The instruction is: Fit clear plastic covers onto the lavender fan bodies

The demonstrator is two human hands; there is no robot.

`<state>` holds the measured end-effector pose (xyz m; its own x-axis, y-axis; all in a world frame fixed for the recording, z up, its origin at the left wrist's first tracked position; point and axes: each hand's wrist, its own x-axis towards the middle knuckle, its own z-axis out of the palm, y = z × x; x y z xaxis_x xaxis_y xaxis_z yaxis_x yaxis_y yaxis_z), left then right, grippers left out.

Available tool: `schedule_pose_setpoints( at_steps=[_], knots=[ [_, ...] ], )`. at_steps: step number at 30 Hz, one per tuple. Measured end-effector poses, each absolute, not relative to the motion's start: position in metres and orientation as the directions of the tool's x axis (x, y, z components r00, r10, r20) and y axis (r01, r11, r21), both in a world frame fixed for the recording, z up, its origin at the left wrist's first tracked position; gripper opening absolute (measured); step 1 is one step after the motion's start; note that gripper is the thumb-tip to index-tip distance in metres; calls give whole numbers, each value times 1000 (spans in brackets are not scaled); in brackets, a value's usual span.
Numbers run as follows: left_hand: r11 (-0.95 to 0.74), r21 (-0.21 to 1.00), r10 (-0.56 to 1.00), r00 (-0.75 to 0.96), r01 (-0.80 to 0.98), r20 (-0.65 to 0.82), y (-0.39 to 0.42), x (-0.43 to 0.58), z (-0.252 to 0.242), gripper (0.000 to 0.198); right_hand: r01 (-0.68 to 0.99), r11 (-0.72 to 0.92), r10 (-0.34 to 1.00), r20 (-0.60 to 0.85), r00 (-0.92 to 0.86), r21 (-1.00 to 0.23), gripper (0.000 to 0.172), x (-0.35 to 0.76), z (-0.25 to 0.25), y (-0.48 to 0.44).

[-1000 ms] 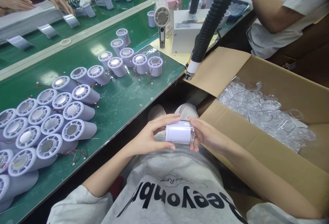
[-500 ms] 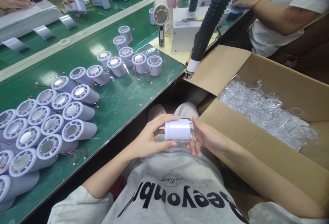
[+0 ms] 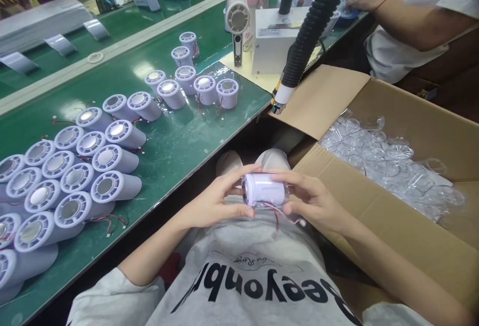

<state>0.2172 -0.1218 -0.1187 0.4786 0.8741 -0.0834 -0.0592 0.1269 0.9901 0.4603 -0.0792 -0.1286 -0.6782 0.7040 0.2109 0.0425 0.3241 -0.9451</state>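
A lavender cylindrical housing (image 3: 266,189) lies sideways between my hands above my lap, its round slotted end facing left. Around its right part sits a clear plastic cover. Thin red and white wires with a small plug hang from its underside. My left hand (image 3: 228,196) grips the slotted end, thumb below and fingers above. My right hand (image 3: 312,198) is closed round the clear-covered end, thumb underneath. To the left, several like housings (image 3: 107,159) stand in rows on the green table (image 3: 175,151), many with wires trailing.
An open cardboard box (image 3: 359,201) of clear plastic covers (image 3: 396,159) stands at my right. A black flexible hose (image 3: 318,21) hangs over the table corner near a white box-shaped device (image 3: 275,41) and a handheld fan (image 3: 238,21). Co-workers sit across and at far right.
The housing has turned, so its slotted end and wires now show. My right hand has gone from loosely touching the clear end to gripping it. The co-worker's hand across has lifted away.
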Motion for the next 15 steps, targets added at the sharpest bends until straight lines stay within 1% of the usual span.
schedule_pose_setpoints(
  at_steps=[1, 2, 3, 6, 8, 9, 11, 13, 15],
  knots=[
    [129, 989, 868, 490, -65, -81, -122, 217, -119, 73, 49, 249, 723, 152, -674, -967, 43, 460, -128, -80],
    [145, 986, 863, 498, -80, -86, -123, 216, -119, 72, 63, 210, 732, 114, -672, -976, 41, 461, -127, -80],
    [169, 981, 859, 503, -98, -97, -124, 216, -119, 70, 84, 209, 734, 100, -672, -974, 39, 461, -126, -80],
    [248, 957, 850, 507, -151, -140, -127, 218, -122, 67, 152, 270, 728, 98, -679, -951, 35, 461, -123, -80],
    [279, 948, 846, 507, -153, -167, -127, 219, -126, 70, 181, 245, 730, 58, -681, -953, 33, 459, -122, -81],
    [294, 945, 841, 509, -142, -185, -127, 220, -128, 73, 193, 198, 736, 16, -677, -961, 34, 458, -121, -81],
    [319, 940, 834, 507, -121, -218, -125, 222, -133, 77, 185, 52, 738, -87, -669, -981, 41, 455, -122, -81],
    [325, 941, 833, 498, -92, -239, -122, 222, -136, 73, 128, -117, 727, -173, -665, -985, 49, 451, -123, -80],
    [279, 959, 844, 488, -42, -224, -119, 220, -136, 70, 51, -270, 702, -233, -673, -962, 55, 450, -125, -79]
  ],
)
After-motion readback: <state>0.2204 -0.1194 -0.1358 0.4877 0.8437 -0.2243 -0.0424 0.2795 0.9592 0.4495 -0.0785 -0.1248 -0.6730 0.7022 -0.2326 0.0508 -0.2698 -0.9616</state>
